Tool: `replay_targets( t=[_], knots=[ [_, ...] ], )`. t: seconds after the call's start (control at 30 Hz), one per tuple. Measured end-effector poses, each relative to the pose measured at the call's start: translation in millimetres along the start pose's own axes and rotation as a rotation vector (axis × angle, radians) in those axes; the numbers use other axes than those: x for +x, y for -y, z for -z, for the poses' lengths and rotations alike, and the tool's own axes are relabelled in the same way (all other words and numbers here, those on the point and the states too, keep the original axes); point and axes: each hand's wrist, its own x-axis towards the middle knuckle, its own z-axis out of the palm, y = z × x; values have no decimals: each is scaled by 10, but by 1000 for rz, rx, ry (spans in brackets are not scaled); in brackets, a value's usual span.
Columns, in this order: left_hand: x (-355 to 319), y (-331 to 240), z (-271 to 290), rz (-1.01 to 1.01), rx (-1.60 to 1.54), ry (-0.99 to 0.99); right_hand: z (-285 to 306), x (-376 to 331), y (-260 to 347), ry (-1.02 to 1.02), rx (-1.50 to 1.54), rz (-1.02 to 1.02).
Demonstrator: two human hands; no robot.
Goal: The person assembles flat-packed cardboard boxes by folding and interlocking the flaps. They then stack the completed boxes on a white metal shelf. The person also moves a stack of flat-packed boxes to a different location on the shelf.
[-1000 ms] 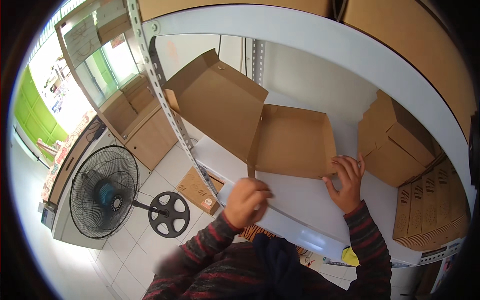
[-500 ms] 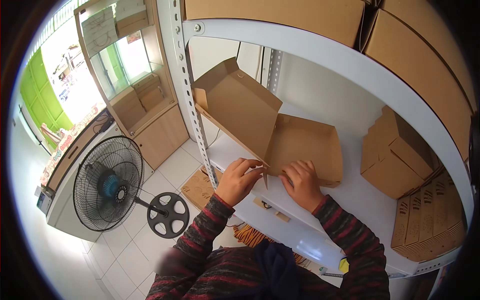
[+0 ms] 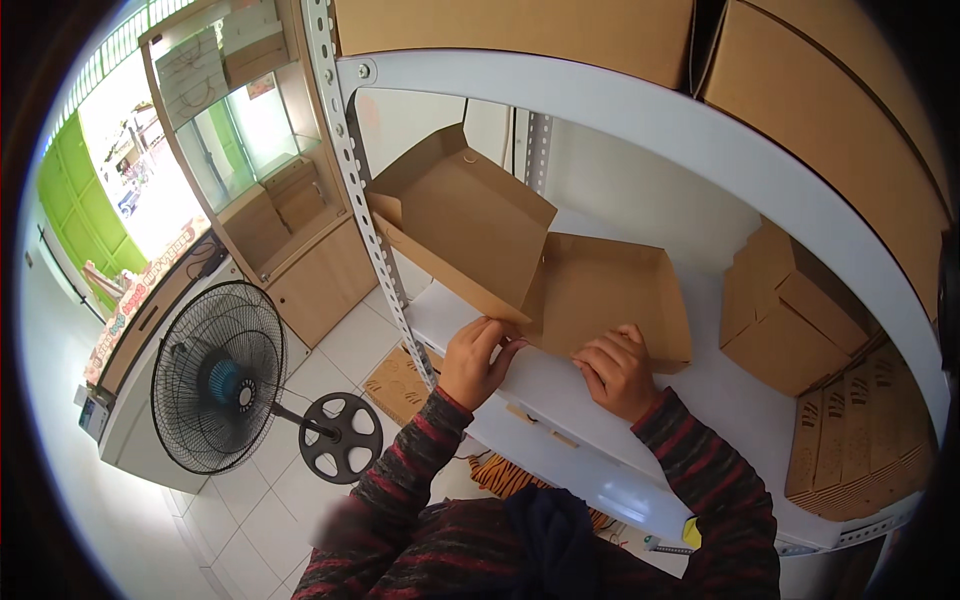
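An unfolded brown cardboard box [image 3: 610, 290] lies on the white shelf in front of me. Its lid half [image 3: 465, 215] leans up to the left with raised side walls, and the tray half sits flat to the right. At the near corner where the halves meet, my left hand [image 3: 478, 362] pinches the cardboard edge. My right hand [image 3: 615, 372], its fingers curled, is at the near wall of the tray half and hides part of it.
Folded brown boxes [image 3: 790, 310] and a stack of flat printed cartons [image 3: 850, 440] occupy the shelf's right. Large cartons [image 3: 520, 35] rest above the grey shelf beam [image 3: 560, 85]. A perforated post [image 3: 365, 200], a standing fan [image 3: 220, 380] and a wooden cabinet [image 3: 320, 300] are left.
My right hand has shifted slightly right and its fingers have curled. The small flap that hung down between my hands no longer shows there. The view has shifted a little.
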Motion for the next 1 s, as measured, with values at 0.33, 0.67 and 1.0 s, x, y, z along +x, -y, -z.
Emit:
replay_targets(
  t=[0.33, 0.67, 1.0],
  knots=[
    [25, -110, -97, 127, 9, -127, 5, -26, -58, -21, -5, -10],
    [140, -230, -65, -67, 114, -34, -1, -62, -75, -12, -144, 270],
    [331, -527, 132, -260, 247, 230, 166, 27, 197, -49, -487, 449]
  ],
)
